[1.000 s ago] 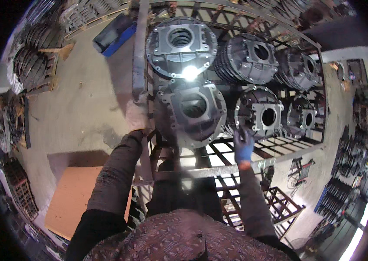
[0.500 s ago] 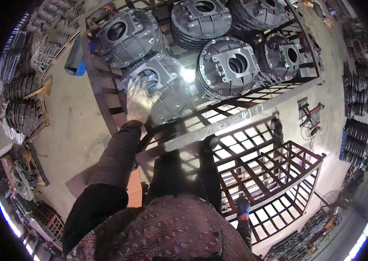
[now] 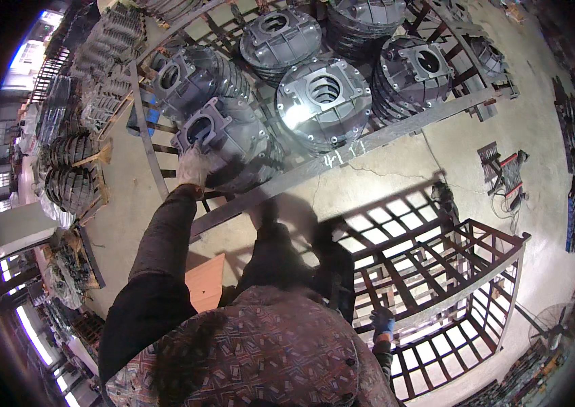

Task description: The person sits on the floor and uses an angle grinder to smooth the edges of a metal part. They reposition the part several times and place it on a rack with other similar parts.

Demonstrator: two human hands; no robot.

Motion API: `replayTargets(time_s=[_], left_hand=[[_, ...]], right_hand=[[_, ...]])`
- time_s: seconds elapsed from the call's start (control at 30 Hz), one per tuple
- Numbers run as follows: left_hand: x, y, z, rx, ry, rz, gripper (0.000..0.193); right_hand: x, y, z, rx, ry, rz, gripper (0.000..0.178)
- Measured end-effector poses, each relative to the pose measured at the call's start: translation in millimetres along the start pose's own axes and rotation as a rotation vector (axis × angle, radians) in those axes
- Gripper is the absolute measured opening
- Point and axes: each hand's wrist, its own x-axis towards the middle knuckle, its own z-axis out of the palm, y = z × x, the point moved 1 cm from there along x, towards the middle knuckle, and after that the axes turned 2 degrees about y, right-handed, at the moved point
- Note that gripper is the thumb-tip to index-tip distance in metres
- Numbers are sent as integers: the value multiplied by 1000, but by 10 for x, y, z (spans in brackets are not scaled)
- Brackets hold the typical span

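My left hand [image 3: 194, 167], in a whitish glove, is closed on the near left rim of a grey cast-metal housing [image 3: 236, 146]. This round, ribbed housing has a raised square flange with a hole; it sits tilted on top of a stack. The fingertips are partly hidden at the flange. My right hand [image 3: 383, 323], in a dark and blue glove, hangs low beside the slatted metal rack [image 3: 460, 298]. Its fingers are too small and dark to read, and I cannot tell whether it touches the rack.
More stacked housings [image 3: 323, 102] stand in a large metal crate, whose near rail [image 3: 362, 144] crosses before me. An orange-brown sheet [image 3: 205, 281] lies by my legs. A red and black tool [image 3: 508, 175] with cable lies on the floor at right. Piled parts [image 3: 70, 173] stand at left.
My left hand has gone from lying spread on the housing's top to gripping its near left side. The housing is now tilted. The view has shifted; my right hand stays low.
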Motion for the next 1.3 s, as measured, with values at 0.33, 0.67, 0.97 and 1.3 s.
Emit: replayTargets(time_s=[0.33, 0.67, 0.97, 1.3], left_hand=[[430, -552, 407, -15, 231, -55, 51], [1057, -1210, 1104, 286, 88, 119, 22], [1105, -1359, 1336, 383, 56, 91, 16], [1159, -1699, 1559, 373, -31, 135, 33]], right_hand=[[35, -776, -387, -500, 39, -356, 19], [-804, -1458, 454, -559, -69, -330, 28], [-788, -1969, 843, 30, 127, -274, 17], [-790, -1704, 1086, 46, 28, 202, 28]])
